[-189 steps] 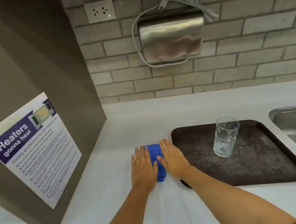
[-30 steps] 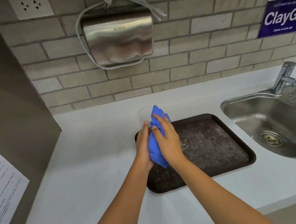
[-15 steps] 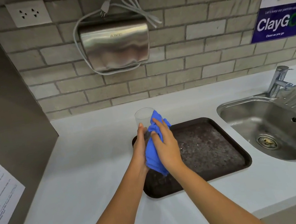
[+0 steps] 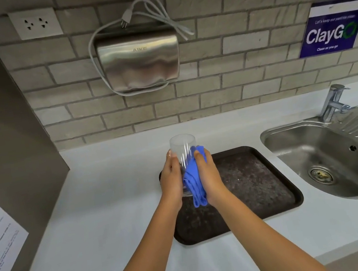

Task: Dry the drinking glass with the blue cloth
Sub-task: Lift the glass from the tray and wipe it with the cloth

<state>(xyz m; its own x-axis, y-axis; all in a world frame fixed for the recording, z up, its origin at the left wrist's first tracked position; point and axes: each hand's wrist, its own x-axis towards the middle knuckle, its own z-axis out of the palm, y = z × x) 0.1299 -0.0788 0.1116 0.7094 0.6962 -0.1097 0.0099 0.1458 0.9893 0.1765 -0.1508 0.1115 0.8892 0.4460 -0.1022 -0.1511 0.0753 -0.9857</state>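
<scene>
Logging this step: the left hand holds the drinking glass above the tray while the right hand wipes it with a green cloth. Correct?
One detail is wrong: the cloth is blue, not green, as the head view shows. The left hand holds the drinking glass above the tray while the right hand wipes it.

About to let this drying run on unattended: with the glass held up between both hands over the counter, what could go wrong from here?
1. The drinking glass is gripped by the left hand alone, with nothing under it; a slip would likely drop it onto the tray or the counter.
2. The blue cloth, pressed on by the right hand, covers only the glass's right side; the upper part looks uncovered and may stay wet.
</scene>
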